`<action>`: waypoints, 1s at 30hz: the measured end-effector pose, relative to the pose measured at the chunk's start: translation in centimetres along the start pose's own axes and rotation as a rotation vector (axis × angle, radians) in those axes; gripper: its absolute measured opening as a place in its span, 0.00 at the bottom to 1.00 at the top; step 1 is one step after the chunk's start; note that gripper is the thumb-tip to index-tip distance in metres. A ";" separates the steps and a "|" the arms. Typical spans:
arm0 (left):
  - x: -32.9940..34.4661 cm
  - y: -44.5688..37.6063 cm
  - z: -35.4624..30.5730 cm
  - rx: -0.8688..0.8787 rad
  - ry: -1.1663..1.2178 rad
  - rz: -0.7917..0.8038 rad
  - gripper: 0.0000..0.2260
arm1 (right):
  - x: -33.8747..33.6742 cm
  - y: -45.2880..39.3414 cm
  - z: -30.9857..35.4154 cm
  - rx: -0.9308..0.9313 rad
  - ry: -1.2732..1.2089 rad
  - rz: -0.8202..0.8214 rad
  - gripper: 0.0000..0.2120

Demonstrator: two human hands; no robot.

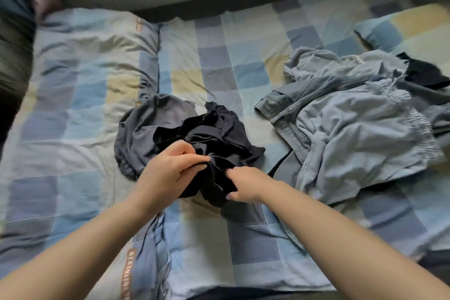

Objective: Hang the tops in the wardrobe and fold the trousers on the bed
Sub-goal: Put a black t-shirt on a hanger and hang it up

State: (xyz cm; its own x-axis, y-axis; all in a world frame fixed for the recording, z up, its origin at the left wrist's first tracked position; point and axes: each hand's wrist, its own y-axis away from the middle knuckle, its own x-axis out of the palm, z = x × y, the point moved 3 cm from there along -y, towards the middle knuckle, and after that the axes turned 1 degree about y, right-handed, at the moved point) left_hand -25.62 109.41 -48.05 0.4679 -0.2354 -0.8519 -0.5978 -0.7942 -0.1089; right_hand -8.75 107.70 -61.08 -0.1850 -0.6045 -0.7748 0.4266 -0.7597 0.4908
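Black garment [209, 136]: too crumpled to tell top from trousers; its near end is bunched inside both hands. Right hand [246, 185]: fingertips buried in the folds. Left hand [168, 168]: thumb side hidden behind its own knuckles. Right of the black garment, the pale blue heap [353, 124] runs off the frame edge (piece count unclear). Far corners blurred.

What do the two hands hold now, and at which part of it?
Both the left hand and the right hand grip the black garment at its bunched near end; which part of the garment that is cannot be told.
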 end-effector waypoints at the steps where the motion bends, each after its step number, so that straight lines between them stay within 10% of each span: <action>1: -1.9 0.0 -0.9 0.019 -0.007 -0.008 0.14 | -0.6 0.8 0.7 0.032 0.050 0.044 0.22; 19: -22.6 -0.4 -9.4 0.448 -0.187 0.104 0.15 | -20.9 28.3 7.6 0.413 0.504 -0.480 0.16; 30: -27.1 -3.0 -26.2 0.647 0.116 0.087 0.14 | -23.4 53.5 19.3 0.754 0.822 -0.654 0.19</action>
State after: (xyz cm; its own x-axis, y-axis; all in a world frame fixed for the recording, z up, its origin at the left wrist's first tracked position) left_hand -19.44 103.51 -11.25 0.4461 -0.3712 -0.8144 -0.8899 -0.2812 -0.3592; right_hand 1.27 76.57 -9.05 0.5415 0.0486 -0.8393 -0.1871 -0.9663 -0.1767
